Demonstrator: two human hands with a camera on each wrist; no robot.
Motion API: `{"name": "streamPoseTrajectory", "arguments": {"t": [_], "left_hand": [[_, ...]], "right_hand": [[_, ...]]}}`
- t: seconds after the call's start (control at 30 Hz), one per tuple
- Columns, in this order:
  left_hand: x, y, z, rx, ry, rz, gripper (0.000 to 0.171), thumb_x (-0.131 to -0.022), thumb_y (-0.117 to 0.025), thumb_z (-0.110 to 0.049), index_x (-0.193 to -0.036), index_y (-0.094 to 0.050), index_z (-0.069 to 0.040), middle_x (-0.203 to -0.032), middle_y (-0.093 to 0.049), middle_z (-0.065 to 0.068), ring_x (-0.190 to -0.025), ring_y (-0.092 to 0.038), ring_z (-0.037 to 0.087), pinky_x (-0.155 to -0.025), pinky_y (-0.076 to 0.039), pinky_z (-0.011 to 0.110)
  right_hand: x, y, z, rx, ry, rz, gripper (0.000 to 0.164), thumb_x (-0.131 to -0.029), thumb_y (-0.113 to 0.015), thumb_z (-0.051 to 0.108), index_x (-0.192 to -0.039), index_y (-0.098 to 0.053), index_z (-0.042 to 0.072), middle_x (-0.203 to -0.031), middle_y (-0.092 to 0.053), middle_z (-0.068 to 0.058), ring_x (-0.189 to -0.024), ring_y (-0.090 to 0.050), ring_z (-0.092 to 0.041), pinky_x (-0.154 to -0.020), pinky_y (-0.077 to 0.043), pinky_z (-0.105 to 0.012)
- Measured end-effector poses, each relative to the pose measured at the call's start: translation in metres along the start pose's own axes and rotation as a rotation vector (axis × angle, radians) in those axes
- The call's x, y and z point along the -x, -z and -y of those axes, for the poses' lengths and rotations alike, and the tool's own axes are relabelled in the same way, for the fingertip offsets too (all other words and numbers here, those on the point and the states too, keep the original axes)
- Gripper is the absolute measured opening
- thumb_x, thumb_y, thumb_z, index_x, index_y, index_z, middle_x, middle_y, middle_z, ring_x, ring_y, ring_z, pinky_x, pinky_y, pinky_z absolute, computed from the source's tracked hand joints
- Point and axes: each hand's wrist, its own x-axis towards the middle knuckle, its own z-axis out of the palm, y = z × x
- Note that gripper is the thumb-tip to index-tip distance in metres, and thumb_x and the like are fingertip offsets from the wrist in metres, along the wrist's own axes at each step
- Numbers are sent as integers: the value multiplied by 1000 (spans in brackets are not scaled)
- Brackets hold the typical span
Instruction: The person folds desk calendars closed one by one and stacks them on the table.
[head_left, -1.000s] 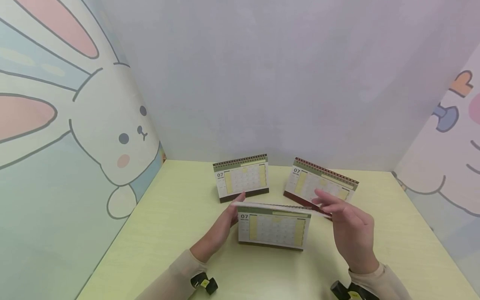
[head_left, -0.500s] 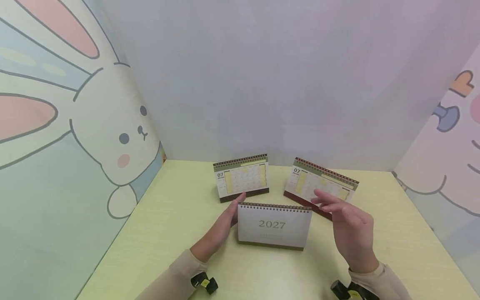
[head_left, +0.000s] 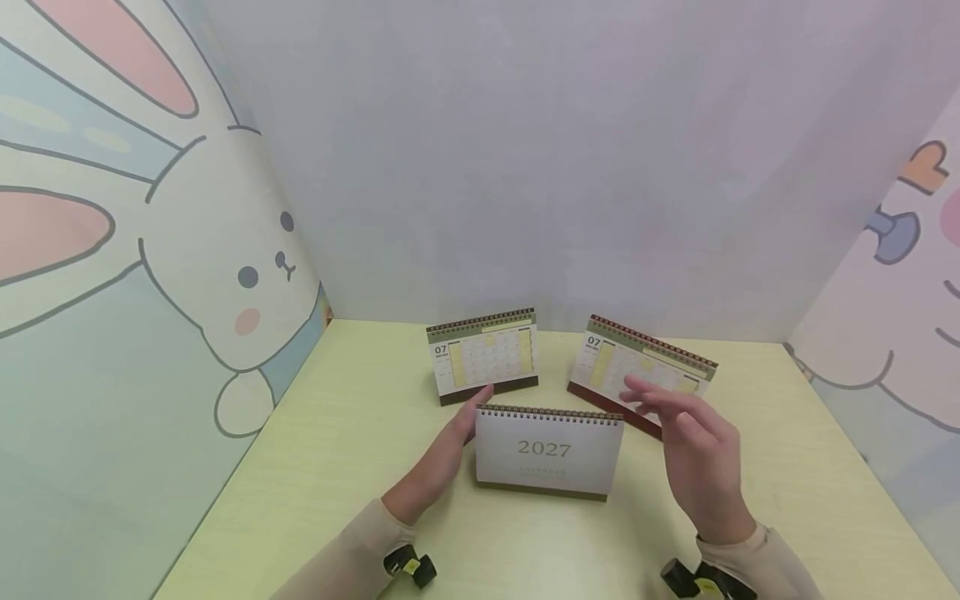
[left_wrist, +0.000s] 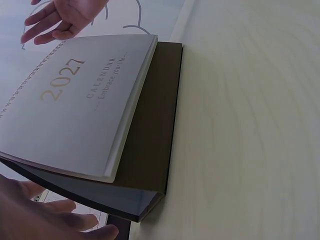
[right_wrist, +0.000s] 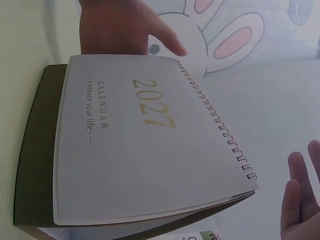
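Note:
A spiral-bound desk calendar (head_left: 547,454) stands on the table with its white 2027 cover facing me and a dark brown base below. My left hand (head_left: 438,458) is at its left side, fingers extended toward the back; the head view does not show whether it touches. The left wrist view shows those fingers (left_wrist: 75,220) spread behind the calendar's side edge. To the right, my right hand (head_left: 701,458) hovers apart from the calendar, fingers loosely bent and holding nothing. In the left wrist view that same right hand (left_wrist: 70,20) appears beyond the spiral edge.
Two more desk calendars stand behind, turned to month 07: one with a dark base (head_left: 487,354) at back left, another with a red base (head_left: 637,367) at back right, partly covered by my right hand. Walls with cartoon drawings (head_left: 225,250) bound the pale yellow table (head_left: 360,392).
One second ago a page was swinging over the front calendar's 07 sheet; now the 2027 cover lies over it. My right hand has shifted slightly left. The left hand has barely moved.

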Motion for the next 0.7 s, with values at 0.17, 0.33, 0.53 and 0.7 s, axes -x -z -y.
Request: {"name": "streamPoseTrajectory", "arguments": {"t": [0.17, 0.33, 0.53, 0.7], "left_hand": [[0, 0, 5, 5, -69, -5, 71, -127, -25, -47, -190, -24, -14, -201, -15, 16, -188, -7, 47, -149, -6, 80], [1, -1, 6, 39, -82, -5, 70, -126, -39, -44, -188, -27, -14, -200, -14, 19, -187, -2, 53, -146, -4, 84], [2, -2, 5, 18, -74, -19, 75, -124, -51, -47, -188, -29, -15, -197, -26, 16, -179, -35, 53, -145, -31, 76], [2, -2, 3, -3, -51, -39, 76, -119, -65, -49, -185, -37, -26, -195, -34, 9, -180, -35, 51, -144, -32, 77]], "right_hand": [[-1, 3, -2, 31, -48, 30, 52, -117, -33, -12, -163, -58, -13, -167, -71, -21, -153, -73, -30, -124, -57, -35], [-1, 7, -5, 78, -107, 78, 56, -119, -44, -8, -175, -44, -7, -179, -61, -16, -163, -64, -26, -129, -53, -32], [0, 12, -9, 180, -167, 111, 63, -114, -47, -14, -176, -39, -9, -184, -56, -13, -166, -60, -21, -130, -51, -28], [4, 20, -12, 281, -275, 124, 70, -108, -46, -22, -176, -32, -14, -185, -53, -8, -167, -56, -16, -130, -49, -24]]}}
